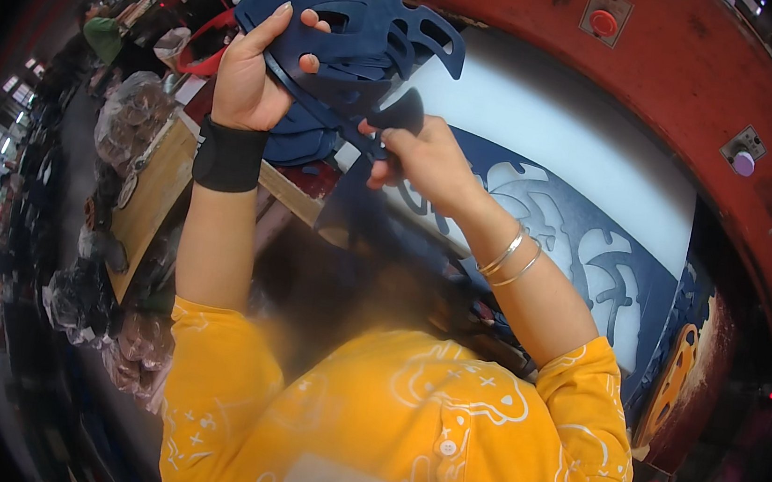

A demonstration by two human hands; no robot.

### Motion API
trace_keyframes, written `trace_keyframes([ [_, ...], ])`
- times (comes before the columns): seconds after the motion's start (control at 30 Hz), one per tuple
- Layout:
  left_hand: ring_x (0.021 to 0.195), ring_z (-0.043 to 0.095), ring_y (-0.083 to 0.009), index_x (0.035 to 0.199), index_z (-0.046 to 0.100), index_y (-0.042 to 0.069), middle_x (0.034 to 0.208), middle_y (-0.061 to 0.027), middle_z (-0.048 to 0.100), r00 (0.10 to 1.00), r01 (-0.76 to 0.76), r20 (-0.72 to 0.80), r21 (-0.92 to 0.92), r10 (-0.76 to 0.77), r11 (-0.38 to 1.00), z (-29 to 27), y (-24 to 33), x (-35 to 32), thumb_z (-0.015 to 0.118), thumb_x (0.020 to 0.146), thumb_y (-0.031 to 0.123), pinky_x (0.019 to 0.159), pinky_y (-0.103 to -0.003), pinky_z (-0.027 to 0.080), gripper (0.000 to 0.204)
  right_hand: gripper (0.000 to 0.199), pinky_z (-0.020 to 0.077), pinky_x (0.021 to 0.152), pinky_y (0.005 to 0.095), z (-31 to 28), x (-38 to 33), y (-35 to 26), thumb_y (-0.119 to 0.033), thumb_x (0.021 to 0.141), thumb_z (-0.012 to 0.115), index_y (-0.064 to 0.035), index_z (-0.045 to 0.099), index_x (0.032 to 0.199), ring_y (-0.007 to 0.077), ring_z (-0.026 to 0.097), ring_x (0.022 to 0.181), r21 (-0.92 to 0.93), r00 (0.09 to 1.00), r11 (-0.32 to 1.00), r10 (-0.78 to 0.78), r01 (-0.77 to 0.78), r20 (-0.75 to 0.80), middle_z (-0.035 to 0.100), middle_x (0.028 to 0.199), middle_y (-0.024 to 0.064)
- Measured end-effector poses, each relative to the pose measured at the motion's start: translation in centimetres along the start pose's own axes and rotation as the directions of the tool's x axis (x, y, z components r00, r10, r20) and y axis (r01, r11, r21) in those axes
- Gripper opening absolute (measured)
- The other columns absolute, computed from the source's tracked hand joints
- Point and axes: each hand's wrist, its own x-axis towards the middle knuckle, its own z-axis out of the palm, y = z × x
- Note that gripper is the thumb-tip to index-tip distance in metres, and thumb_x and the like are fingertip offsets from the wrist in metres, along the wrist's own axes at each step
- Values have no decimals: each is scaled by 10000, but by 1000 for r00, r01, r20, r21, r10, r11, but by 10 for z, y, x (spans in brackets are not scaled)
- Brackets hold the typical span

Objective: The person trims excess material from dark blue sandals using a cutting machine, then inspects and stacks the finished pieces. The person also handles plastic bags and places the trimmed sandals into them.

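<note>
Across the top and right of my view curves a red machine [685, 84], with a white bed [550, 108] beside it. Next comes a navy sheet [657, 260] patterned with pale curved shapes, along the bed's near side. Smaller is the navy stack [360, 36], raised above the left end of all this: my left grip [257, 82] is closed on its edge, thumb lying across it and fingertips showing at its openings. My worry is slippage: if the thin layers slide over one another, some could fan out and drop. Under it sits a navy pile [298, 138], which a falling layer might knock askew. Smallest is a curved navy piece [404, 111], pinched in my right grip [423, 156], thumb and fingers nearly together, just beside the stack. It is blurred, so I can't tell whether it is joined to anything. Should a hooked end be caught, a hard tug could tear a narrow strip or twist the stack loose.
</note>
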Motion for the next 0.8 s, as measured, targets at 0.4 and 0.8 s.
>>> trace_keyframes([
  [0.4, 1013, 578, -178, 1375, 389, 99, 1037, -75, 603, 998, -45, -50, 29, 46, 999, -22, -9, 3, 446, 992, 148, 597, -241, 480, 390, 210, 513, 613, 348, 15, 18, -2, -125, 915, 472, 39, 570, 1002, 239, 639, 632, -457, 951, 859, -300, 233, -79, 628, 735, 162],
  [0.8, 935, 619, -204, 1279, 468, 59, 948, -95, 621, 989, 37, -143, 74, -26, 997, -94, 36, 17, 464, 983, 173, 652, -293, 569, 317, 406, 434, 578, 428, 16, 18, 37, -331, 849, 628, 3, 558, 629, 363, 545, 604, -816, 881, 514, -474, 264, -13, 545, 608, 171],
])
